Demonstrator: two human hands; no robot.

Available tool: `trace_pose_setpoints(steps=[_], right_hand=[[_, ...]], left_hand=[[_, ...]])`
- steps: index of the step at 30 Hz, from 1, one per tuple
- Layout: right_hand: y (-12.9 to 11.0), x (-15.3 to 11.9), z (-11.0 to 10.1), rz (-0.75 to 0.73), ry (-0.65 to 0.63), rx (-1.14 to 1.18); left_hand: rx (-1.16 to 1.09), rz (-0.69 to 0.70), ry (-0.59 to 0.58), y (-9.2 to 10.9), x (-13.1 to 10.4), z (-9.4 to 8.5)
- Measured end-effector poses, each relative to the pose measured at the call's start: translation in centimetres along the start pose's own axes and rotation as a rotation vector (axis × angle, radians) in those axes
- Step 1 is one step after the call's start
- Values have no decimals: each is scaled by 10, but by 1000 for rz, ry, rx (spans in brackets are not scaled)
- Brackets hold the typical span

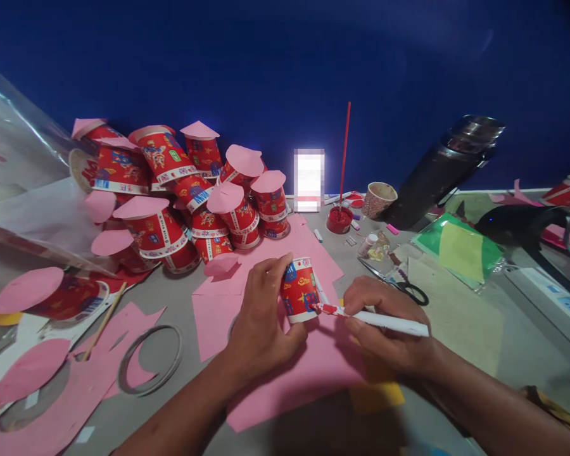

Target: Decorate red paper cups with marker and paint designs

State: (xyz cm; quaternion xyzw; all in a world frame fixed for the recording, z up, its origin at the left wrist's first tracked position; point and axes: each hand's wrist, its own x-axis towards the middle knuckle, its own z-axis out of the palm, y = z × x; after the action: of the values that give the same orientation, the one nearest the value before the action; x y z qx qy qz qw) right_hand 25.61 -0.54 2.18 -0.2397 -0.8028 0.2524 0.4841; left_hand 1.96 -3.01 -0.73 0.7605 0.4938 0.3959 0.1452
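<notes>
A red printed paper cup (300, 288) with white bands at both ends is gripped by my left hand (259, 323), fingers and thumb around its left side. My right hand (389, 304) is closed on a white marker (394, 322) with red stain near its tip. The marker's tip meets the cup, or nearly so, at its lower right edge. Under both hands lie sheets of pink paper (266, 405). To the left, several similar red cups (164, 155) are piled up, many topped with pink paper cones (225, 197) or discs.
Behind the hands stand a red pot with a stick (339, 220), a patterned cup (379, 199) and a leaning black flask (437, 171). Scissors (411, 291) and a green packet (460, 250) lie right. A grey ring (124, 373) and pink scraps lie left.
</notes>
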Motion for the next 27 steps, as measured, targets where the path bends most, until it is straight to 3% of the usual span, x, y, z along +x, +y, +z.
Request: trace_pose_setpoints(steps=[21, 27], right_hand=[[2, 1, -2, -41, -15, -15], [2, 0, -6, -7, 78, -32]], left_hand=[[27, 7, -25, 3, -1, 0], [-19, 1, -33, 3, 1, -1]])
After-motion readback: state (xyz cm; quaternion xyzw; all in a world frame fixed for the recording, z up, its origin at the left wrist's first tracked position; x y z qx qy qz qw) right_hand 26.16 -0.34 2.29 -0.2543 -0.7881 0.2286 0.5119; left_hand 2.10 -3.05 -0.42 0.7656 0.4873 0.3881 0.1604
